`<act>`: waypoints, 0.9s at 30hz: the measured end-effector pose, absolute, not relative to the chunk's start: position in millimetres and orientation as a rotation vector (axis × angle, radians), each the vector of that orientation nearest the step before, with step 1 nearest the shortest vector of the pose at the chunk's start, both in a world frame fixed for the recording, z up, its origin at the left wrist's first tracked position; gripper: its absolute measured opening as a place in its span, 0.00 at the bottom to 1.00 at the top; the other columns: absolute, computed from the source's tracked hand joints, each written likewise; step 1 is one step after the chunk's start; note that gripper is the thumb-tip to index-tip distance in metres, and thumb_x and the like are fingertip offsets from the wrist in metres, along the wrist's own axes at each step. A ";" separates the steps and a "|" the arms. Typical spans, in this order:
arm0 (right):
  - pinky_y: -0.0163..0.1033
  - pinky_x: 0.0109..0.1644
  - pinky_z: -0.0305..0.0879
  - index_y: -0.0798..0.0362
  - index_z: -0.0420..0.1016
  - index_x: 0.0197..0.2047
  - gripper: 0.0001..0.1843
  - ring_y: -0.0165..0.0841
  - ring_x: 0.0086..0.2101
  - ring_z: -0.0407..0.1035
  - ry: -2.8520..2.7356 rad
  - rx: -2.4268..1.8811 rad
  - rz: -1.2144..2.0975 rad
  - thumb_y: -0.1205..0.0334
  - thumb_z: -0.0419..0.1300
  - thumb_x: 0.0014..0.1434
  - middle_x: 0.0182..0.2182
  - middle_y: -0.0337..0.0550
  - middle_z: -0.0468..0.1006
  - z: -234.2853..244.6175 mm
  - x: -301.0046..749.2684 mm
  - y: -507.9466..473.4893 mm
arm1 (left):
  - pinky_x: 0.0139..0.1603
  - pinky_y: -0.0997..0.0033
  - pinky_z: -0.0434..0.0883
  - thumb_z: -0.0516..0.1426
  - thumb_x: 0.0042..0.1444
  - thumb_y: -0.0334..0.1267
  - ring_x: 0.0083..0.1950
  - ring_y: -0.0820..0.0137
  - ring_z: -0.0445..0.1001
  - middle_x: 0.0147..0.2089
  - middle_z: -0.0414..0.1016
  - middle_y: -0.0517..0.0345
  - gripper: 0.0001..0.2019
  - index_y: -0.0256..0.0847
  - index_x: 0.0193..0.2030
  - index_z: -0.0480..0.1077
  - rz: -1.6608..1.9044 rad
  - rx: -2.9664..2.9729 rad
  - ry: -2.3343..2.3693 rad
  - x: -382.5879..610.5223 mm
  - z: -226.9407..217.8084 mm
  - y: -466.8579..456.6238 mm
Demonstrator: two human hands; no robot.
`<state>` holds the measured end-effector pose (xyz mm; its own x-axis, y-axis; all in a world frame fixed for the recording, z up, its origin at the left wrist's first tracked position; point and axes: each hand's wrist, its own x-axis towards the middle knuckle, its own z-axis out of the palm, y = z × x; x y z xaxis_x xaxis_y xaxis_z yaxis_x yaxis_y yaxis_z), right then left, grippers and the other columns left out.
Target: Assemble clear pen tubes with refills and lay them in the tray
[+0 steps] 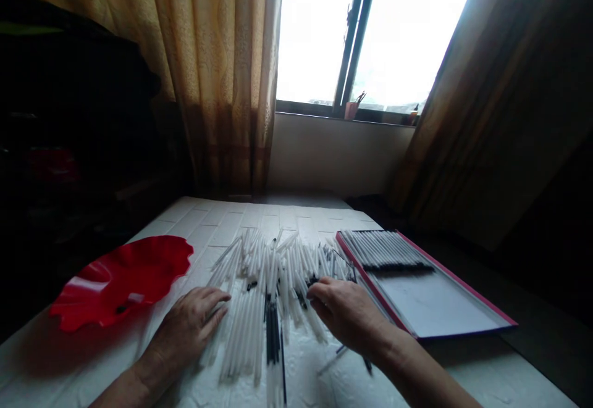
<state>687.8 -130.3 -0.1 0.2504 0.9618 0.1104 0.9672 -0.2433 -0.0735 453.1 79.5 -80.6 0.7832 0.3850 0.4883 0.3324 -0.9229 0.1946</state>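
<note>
A loose heap of thin white tubes [264, 272], some with black tips or black refills among them, lies spread across the middle of the white table [287, 216]. My left hand [189, 324] rests flat on the left side of the heap with its fingers stretched out. My right hand [345, 312] is at the right side of the heap, its fingers curled and pinching at the tubes; what they grip is hidden under the hand. To the right, a flat red-edged tray [445, 306] holds a neat row of tubes [386, 250] at its far end.
A red wavy-rimmed plastic dish [123, 278] sits at the left of the table. Curtains hang on both sides of a bright window [370, 31] beyond the table. Dark furniture stands to the left.
</note>
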 end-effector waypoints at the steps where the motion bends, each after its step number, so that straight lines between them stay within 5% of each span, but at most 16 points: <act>1: 0.35 0.31 0.54 0.49 0.79 0.36 0.11 0.33 0.31 0.74 -1.879 -2.364 -0.066 0.69 0.55 0.62 0.35 0.41 0.80 -1.3 681.1 -122.8 | 0.49 0.60 0.76 0.54 0.62 0.42 0.46 0.59 0.81 0.43 0.83 0.53 0.12 0.43 0.45 0.77 0.819 2.874 0.570 452.0 -81.7 80.0; 5: 0.36 0.30 0.53 0.47 0.78 0.42 0.13 0.33 0.32 0.74 -2.017 -2.299 -0.069 0.71 0.57 0.59 0.37 0.42 0.79 -10.8 667.9 -103.6 | 0.50 0.56 0.75 0.55 0.60 0.39 0.49 0.57 0.80 0.47 0.82 0.51 0.14 0.42 0.50 0.75 0.846 2.888 0.593 447.7 -84.1 76.5; 10: 0.37 0.27 0.49 0.49 0.76 0.36 0.13 0.33 0.29 0.73 -2.168 -2.217 -0.088 0.76 0.56 0.57 0.33 0.41 0.77 -28.5 670.8 -100.3 | 0.49 0.51 0.75 0.57 0.57 0.37 0.49 0.54 0.79 0.47 0.81 0.48 0.14 0.41 0.50 0.73 0.892 2.970 0.696 443.6 -87.0 69.2; 22: 0.35 0.25 0.62 0.49 0.71 0.36 0.18 0.36 0.27 0.74 -2.338 -1.965 -0.352 0.83 0.58 0.49 0.33 0.41 0.78 -57.6 691.9 -98.0 | 0.49 0.66 0.77 0.57 0.60 0.35 0.47 0.63 0.80 0.46 0.82 0.56 0.13 0.47 0.51 0.71 0.908 2.850 0.676 441.7 -85.2 69.7; 27: 0.34 0.26 0.68 0.51 0.69 0.40 0.17 0.36 0.27 0.74 -2.239 -1.688 -0.540 0.81 0.53 0.52 0.32 0.41 0.78 -44.3 701.6 -111.9 | 0.45 0.73 0.77 0.54 0.61 0.39 0.43 0.67 0.82 0.41 0.83 0.59 0.09 0.48 0.44 0.75 0.944 2.728 0.758 443.1 -75.2 74.9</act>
